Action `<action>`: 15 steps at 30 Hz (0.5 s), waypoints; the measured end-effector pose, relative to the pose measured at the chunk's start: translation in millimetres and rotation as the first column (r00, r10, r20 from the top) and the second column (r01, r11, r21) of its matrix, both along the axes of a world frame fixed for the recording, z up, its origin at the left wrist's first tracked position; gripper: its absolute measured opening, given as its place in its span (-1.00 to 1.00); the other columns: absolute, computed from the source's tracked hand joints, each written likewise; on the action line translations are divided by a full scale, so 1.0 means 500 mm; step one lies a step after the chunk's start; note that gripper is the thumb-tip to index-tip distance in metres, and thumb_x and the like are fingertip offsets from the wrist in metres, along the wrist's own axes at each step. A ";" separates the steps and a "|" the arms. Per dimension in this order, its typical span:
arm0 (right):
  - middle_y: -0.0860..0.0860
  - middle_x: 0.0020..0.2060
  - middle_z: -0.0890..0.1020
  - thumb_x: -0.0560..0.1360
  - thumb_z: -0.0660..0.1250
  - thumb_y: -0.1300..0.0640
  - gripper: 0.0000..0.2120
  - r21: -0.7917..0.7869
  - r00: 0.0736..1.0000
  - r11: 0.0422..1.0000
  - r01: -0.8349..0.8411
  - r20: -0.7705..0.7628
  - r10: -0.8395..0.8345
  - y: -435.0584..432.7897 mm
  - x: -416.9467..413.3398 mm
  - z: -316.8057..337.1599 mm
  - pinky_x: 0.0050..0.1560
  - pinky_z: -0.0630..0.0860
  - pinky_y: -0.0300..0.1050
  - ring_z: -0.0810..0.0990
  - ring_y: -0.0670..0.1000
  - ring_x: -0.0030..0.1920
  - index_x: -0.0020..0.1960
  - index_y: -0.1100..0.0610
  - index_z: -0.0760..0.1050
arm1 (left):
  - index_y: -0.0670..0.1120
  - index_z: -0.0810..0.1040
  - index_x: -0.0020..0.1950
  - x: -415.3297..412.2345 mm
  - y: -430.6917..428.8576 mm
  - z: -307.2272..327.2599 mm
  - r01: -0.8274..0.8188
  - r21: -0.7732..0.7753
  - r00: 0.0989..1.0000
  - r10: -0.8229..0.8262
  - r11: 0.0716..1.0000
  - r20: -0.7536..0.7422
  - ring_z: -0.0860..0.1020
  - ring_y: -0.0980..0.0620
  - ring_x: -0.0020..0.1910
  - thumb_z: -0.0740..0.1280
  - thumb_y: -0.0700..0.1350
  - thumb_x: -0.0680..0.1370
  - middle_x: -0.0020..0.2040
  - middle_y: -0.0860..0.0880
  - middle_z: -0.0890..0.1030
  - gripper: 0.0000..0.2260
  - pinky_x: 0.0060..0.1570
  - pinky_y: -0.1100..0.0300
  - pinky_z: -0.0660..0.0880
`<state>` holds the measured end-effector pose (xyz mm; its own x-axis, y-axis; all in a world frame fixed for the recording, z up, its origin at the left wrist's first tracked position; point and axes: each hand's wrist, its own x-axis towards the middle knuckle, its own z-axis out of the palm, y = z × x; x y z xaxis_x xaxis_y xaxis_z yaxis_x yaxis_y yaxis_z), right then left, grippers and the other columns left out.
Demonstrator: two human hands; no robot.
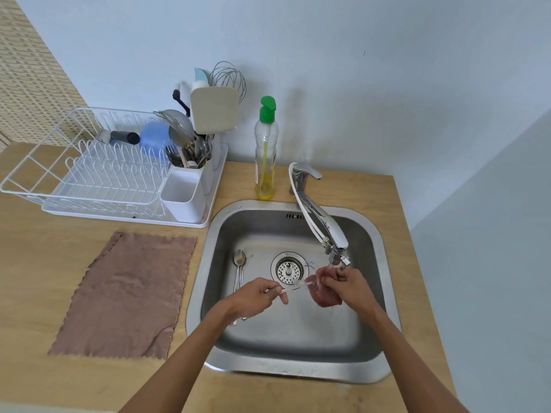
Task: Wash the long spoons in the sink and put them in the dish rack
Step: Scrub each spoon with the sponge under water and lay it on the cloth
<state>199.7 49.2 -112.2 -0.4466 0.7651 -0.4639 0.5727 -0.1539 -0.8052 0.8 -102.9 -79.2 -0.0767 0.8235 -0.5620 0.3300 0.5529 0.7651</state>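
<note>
Over the steel sink (376, 234), my left hand (256, 298) pinches the handle of a long spoon (293, 289) that points right. Its bowl end is wrapped in a reddish mesh scrubber (325, 293), which my right hand (347, 284) grips just under the faucet spout (337, 251). More long spoons (240, 269) lie on the sink floor left of the drain (288, 271), their handles partly hidden under my left hand. The white wire dish rack (89, 171) stands on the counter at the back left.
The rack's cutlery holder (185, 192) has an empty front cup and utensils behind. A dish soap bottle (266, 153) stands behind the sink. A brown cloth (128, 296) lies flat on the wooden counter to the sink's left. A wall is close behind.
</note>
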 end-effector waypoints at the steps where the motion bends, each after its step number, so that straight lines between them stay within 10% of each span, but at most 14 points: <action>1: 0.00 -0.24 0.74 0.48 0.46 0.22 -0.92 -0.055 0.999 0.998 -0.040 0.010 0.041 0.004 0.002 0.003 -0.20 0.61 -0.27 0.72 0.00 -0.17 -0.04 0.15 0.70 | -0.05 0.66 0.03 -0.003 -0.001 -0.002 0.004 -0.007 1.000 -0.004 1.000 0.011 0.17 0.12 -0.51 0.12 -0.03 0.70 -0.43 0.04 0.22 -0.68 -0.52 0.30 0.19; 5: 0.00 -0.40 0.65 0.46 0.50 0.10 -0.80 0.167 0.990 0.984 0.068 0.111 -0.087 -0.001 -0.013 0.012 -0.37 0.46 -0.24 0.59 -0.04 -0.35 -0.23 0.22 0.66 | -0.08 0.66 0.03 0.014 0.008 0.014 -0.039 0.007 0.999 0.038 0.999 0.025 0.30 0.02 -0.50 0.12 -0.04 0.71 -0.48 -0.06 0.32 -0.68 -0.44 0.14 0.30; 9: -0.11 -0.49 0.54 0.47 0.49 0.08 -0.64 0.342 0.974 0.923 0.178 0.074 -0.215 -0.027 -0.032 0.026 -0.45 0.35 -0.27 0.55 -0.08 -0.39 -0.44 0.00 0.46 | -0.16 0.66 0.07 0.029 0.025 0.028 -0.072 0.049 0.996 0.074 0.996 -0.048 0.45 -0.39 0.18 0.13 -0.08 0.71 0.21 -0.41 0.48 -0.68 0.09 -0.10 0.48; 11: -0.13 -0.45 0.58 0.48 0.48 0.13 -0.70 0.251 0.980 0.952 0.177 0.049 -0.195 -0.028 -0.030 0.033 -0.44 0.38 -0.34 0.57 -0.13 -0.37 -0.39 -0.02 0.50 | -0.16 0.67 0.06 0.024 0.025 0.025 -0.075 0.055 0.996 0.078 0.996 -0.049 0.58 -0.25 -0.10 0.13 -0.09 0.71 0.04 -0.41 0.56 -0.68 -0.20 0.11 0.45; 15: 0.03 -0.32 0.69 0.49 0.44 0.24 -0.95 -0.121 0.994 0.988 0.101 -0.029 -0.105 -0.007 -0.015 0.046 -0.38 0.51 -0.33 0.64 -0.05 -0.33 -0.14 0.21 0.66 | -0.07 0.67 -0.01 0.008 0.015 0.009 -0.075 -0.001 0.997 0.075 0.997 0.010 0.18 0.13 -0.51 0.14 -0.03 0.70 -0.46 0.03 0.24 -0.68 -0.50 0.30 0.18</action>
